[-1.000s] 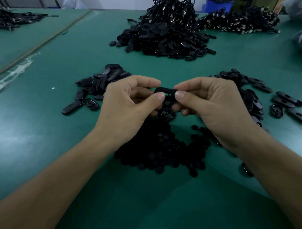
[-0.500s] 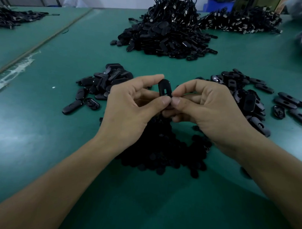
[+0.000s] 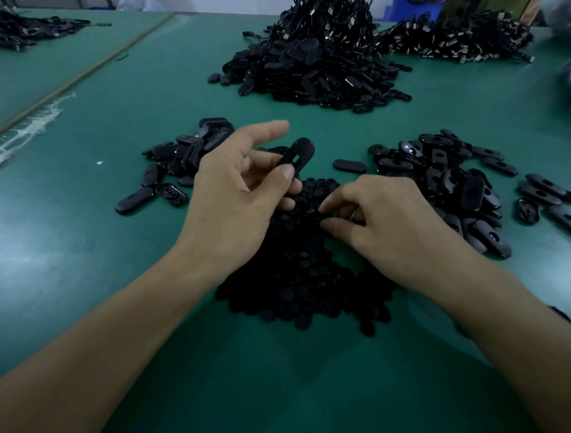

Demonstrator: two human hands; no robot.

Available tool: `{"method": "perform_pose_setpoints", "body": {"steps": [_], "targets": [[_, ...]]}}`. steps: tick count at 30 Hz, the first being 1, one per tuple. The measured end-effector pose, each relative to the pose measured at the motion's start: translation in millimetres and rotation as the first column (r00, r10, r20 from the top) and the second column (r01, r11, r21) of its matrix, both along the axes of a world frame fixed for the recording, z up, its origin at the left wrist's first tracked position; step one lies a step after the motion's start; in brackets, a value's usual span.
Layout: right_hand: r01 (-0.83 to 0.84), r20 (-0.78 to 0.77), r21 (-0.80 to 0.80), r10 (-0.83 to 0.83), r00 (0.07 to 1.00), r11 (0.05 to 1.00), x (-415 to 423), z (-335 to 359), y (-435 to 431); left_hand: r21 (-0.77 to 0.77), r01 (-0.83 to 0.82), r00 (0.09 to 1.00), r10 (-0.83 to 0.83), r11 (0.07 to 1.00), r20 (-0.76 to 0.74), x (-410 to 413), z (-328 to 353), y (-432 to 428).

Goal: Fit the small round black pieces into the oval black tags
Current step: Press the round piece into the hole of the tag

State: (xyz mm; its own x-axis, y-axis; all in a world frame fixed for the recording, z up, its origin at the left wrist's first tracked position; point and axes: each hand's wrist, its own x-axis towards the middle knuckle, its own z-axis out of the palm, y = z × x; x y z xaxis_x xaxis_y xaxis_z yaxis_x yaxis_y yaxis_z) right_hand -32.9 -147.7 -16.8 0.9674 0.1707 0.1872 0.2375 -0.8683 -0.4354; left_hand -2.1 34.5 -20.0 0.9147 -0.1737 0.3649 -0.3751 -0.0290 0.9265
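Note:
My left hand (image 3: 238,198) holds one oval black tag (image 3: 300,154) between thumb and fingers, tilted up, its oval slot showing. My right hand (image 3: 384,222) is down on the heap of small round black pieces (image 3: 299,280), its thumb and forefinger pinched at the heap's top; whether a piece is between them I cannot tell. A small pile of oval tags (image 3: 185,158) lies to the left of my hands. A wider spread of oval tags (image 3: 454,178) lies to the right. One single tag (image 3: 349,165) rests flat between the held tag and the right spread.
The green table (image 3: 85,255) carries a big mound of black tags with cords (image 3: 314,59) at the back, another cord pile (image 3: 456,42) at the back right and one (image 3: 18,28) at the far left. A blue bin (image 3: 416,4) stands behind.
My right hand let go of the tag and dropped onto the round pieces. My left hand keeps the tag and has tilted it to the right.

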Motion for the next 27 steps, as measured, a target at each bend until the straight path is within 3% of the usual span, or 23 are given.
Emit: {"method": "perform_pose_setpoints", "body": {"steps": [7,27], "targets": [[-0.031,0.022,-0.026,0.031,0.999,0.999,0.9,-0.1,3.2,0.015,-0.029,0.999,0.029,0.999,-0.019,1.2,-5.0,2.0],[-0.014,0.098,0.105,0.004,0.995,0.994,3.0,-0.7,-1.5,0.028,-0.073,0.994,0.075,0.997,-0.075,2.1,-7.5,3.2]]}}
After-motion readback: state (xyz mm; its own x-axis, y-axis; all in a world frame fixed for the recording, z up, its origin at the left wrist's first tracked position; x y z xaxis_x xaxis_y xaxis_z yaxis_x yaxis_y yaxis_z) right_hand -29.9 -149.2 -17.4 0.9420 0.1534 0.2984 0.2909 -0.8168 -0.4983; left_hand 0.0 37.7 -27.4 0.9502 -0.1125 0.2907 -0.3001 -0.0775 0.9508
